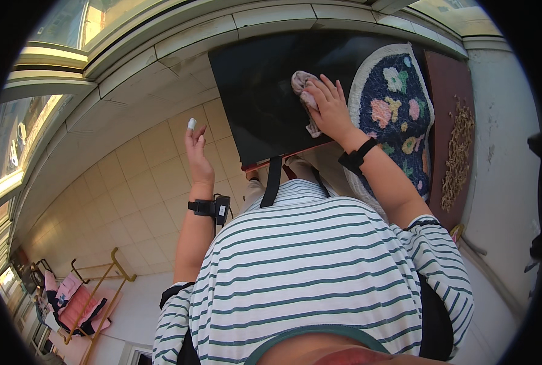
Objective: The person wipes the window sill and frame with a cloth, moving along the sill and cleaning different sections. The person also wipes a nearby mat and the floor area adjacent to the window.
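On the dark, glossy tabletop, my right hand presses down on a crumpled pinkish-grey cloth. Part of the cloth shows beyond the fingers and a corner hangs toward the near edge; the rest is under my palm. My left hand is raised in the air left of the table, touching nothing. Its fingers are partly stretched out, and one fingertip wears a white wrapping. Both wrists carry black straps, the left one with a small black box.
A navy floral mat with a pale fringe lies right of the cloth. Beyond it, dried brown stalks or pods rest on a reddish-brown surface. A tiled ledge and windows run behind. A rack with pink textiles stands at lower left.
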### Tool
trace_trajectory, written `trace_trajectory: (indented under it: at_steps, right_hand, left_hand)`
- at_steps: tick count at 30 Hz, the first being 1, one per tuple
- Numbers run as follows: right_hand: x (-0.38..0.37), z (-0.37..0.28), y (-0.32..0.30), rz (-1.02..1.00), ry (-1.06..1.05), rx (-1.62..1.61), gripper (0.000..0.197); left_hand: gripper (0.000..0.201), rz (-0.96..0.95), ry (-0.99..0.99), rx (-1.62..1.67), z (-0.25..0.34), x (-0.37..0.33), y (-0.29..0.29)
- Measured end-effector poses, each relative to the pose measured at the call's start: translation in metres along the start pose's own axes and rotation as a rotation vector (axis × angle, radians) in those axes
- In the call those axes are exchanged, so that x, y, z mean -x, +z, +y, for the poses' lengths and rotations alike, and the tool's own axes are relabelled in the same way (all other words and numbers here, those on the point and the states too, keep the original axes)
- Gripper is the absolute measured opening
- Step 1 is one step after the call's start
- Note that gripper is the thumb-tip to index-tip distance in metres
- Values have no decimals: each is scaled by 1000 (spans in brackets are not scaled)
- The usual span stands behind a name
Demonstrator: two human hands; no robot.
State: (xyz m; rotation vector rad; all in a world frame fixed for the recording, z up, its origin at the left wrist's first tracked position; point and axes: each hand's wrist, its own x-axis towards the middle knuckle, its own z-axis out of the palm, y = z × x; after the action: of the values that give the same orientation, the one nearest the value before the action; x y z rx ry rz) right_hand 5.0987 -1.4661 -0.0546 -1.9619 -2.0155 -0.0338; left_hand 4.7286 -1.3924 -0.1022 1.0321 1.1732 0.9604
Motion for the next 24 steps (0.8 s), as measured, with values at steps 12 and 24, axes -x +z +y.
trace_trajectory:
  at_steps: [12, 24]
  right_hand:
    - [-168, -65, 81, 172, -233, -284, 40]
    - [-48, -134, 44, -180, -551, -529, 50]
  left_hand:
    - [53, -2, -64, 100, -28, 62, 10]
    - [51, 44, 55, 67, -18, 39, 9]
